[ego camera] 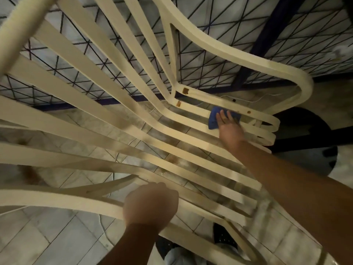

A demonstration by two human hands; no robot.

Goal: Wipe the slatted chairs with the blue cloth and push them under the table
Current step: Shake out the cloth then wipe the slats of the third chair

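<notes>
Fingers (223,116) of the right hand (230,131) lie straight, pressing the blue cloth (214,121) flat onto a far seat slat of the slatted chair (229,52), while the left hand (150,204) curls tightly round its near arm rail.

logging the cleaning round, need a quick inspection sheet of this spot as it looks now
surface: tiled floor, pale, grimy patches
job's things: slatted chair, cream, brown stains on slats; blue cloth on a seat slat; table, likely, grid-patterned top with dark blue frame beyond the chair
clutter: nothing seen
grips: left hand grips the chair's frame; right hand presses the cloth, fingers straight
cables: white cord, thin, on the floor under the chair
surroundings: dark round shape at right, unclear; shoe below
</notes>
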